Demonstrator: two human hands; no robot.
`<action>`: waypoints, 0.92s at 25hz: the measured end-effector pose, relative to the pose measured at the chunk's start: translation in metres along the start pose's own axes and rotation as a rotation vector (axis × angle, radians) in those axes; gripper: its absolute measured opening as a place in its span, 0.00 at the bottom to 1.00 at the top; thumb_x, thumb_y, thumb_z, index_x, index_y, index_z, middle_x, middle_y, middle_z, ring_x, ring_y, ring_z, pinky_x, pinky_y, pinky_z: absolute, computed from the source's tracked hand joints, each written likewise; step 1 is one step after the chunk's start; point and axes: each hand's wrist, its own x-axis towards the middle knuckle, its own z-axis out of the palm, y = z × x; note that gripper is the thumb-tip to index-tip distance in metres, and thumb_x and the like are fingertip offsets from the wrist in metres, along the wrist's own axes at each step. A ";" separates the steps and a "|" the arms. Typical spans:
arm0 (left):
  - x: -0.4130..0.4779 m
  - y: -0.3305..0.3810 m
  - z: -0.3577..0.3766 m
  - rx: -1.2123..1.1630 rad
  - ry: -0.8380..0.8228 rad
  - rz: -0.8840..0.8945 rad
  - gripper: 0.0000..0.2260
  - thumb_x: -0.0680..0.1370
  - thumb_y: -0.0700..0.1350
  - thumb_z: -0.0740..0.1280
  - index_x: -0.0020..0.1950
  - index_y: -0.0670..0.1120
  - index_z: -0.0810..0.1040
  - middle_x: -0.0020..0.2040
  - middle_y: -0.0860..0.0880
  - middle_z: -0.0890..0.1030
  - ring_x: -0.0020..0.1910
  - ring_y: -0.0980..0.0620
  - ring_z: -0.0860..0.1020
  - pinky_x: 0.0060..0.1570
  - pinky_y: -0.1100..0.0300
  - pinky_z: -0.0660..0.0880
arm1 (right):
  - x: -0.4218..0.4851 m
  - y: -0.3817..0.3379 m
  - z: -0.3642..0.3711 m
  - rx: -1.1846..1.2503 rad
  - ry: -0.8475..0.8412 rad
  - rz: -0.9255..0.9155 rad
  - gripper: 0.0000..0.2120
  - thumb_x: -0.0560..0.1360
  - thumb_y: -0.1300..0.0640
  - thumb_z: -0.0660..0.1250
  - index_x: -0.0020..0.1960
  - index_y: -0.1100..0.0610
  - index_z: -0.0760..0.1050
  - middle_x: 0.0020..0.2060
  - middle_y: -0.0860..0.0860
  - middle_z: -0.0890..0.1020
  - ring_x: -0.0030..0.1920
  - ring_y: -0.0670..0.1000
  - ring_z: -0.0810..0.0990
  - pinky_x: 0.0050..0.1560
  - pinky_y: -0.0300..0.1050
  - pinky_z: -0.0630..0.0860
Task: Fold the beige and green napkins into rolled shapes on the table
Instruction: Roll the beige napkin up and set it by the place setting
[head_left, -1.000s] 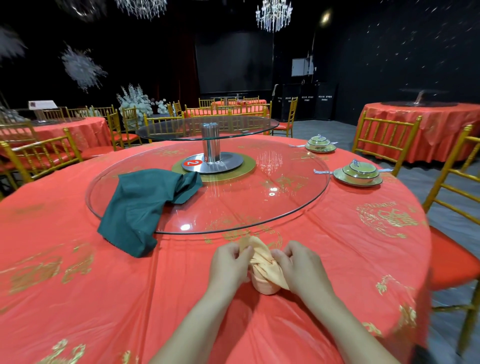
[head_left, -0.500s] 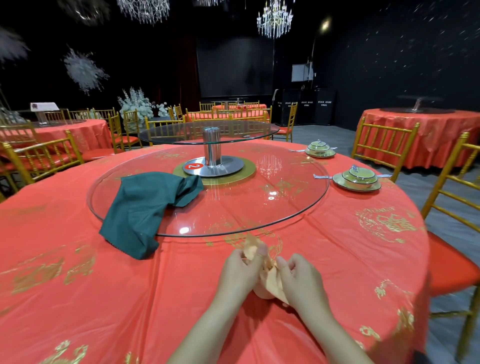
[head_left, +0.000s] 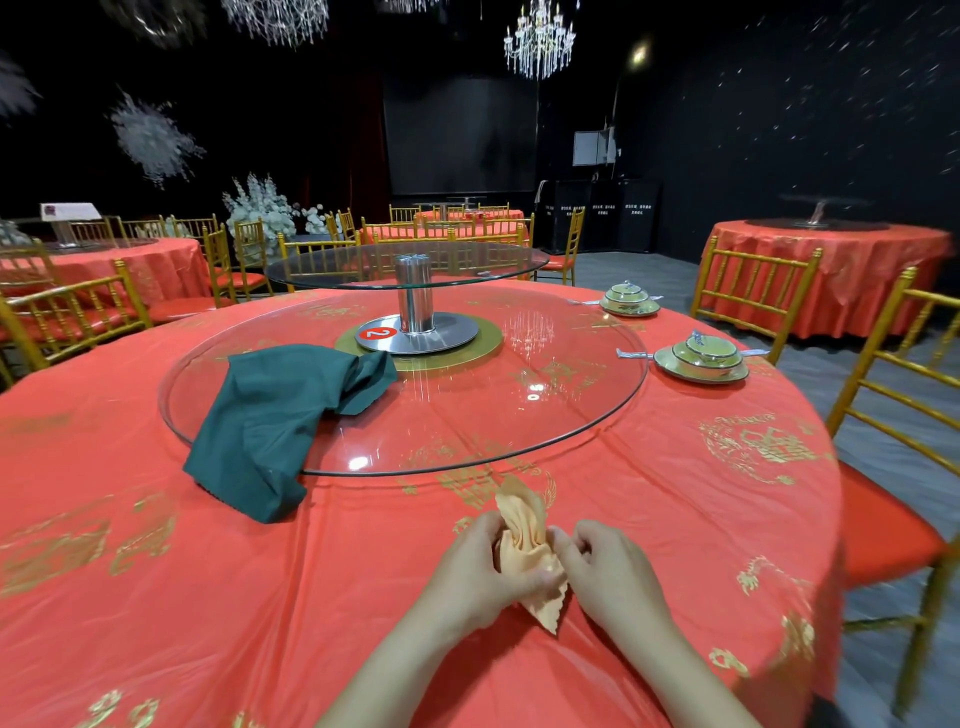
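Beige napkin (head_left: 524, 535) bunched at the near middle of the bench (head_left: 156, 597), our left hand (head_left: 478, 566) curled round its left side, our right hand (head_left: 608, 571) pinching its right edge, green napkin (head_left: 275, 415) lying loose far left, draped over the glass turntable (head_left: 519, 415) rim.

One beige napkin (head_left: 522, 525), one green napkin (head_left: 270, 410)

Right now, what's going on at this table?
A person is shaping the beige napkin on the red tablecloth. The left hand wraps around the bunched cloth and the right hand pinches its right side. The green napkin lies unfolded, draped over the glass turntable rim, untouched.
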 end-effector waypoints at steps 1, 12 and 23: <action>0.000 -0.001 0.000 0.055 0.000 0.015 0.23 0.63 0.55 0.77 0.53 0.53 0.72 0.46 0.59 0.76 0.45 0.63 0.74 0.45 0.68 0.70 | 0.004 -0.001 -0.004 0.048 0.002 -0.014 0.18 0.75 0.45 0.63 0.31 0.52 0.66 0.25 0.47 0.72 0.32 0.49 0.71 0.34 0.44 0.66; 0.018 -0.009 -0.024 -0.094 -0.367 -0.046 0.42 0.60 0.49 0.76 0.71 0.52 0.60 0.62 0.51 0.76 0.60 0.56 0.76 0.61 0.59 0.72 | 0.045 -0.046 -0.023 0.132 -0.132 -0.172 0.12 0.70 0.54 0.71 0.32 0.52 0.71 0.30 0.46 0.76 0.37 0.50 0.75 0.40 0.46 0.71; -0.008 0.013 -0.001 -0.069 -0.094 -0.010 0.34 0.63 0.58 0.73 0.65 0.50 0.65 0.53 0.59 0.76 0.46 0.69 0.75 0.48 0.70 0.72 | 0.031 -0.031 0.002 0.274 -0.049 -0.021 0.14 0.75 0.54 0.67 0.33 0.50 0.67 0.29 0.43 0.72 0.34 0.48 0.71 0.36 0.43 0.61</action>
